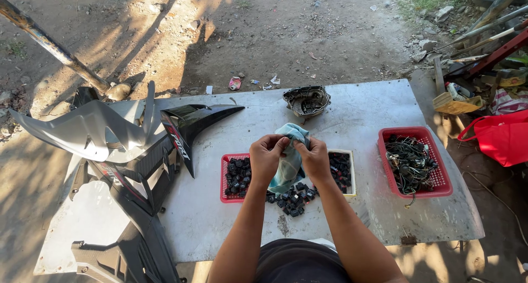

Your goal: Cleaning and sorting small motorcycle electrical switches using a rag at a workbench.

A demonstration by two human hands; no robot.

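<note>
Teal cloth (290,151) — both hands, left (266,154) and right (315,156), pinch it together.

- Tabletop (352,217): grey sheet, scuffed, stained, set on a dirt yard.
- Left edge: motorcycle fairing panels (137,156), grey, black and red, overhanging.
- Ctr: small red basket (226,178) w/ black parts; loose black parts (294,199) beside; white tray (346,173) w/ more.
- Right: red basket (415,162) w/ wires.
- Far edge: metal engine cover (307,101).
</note>
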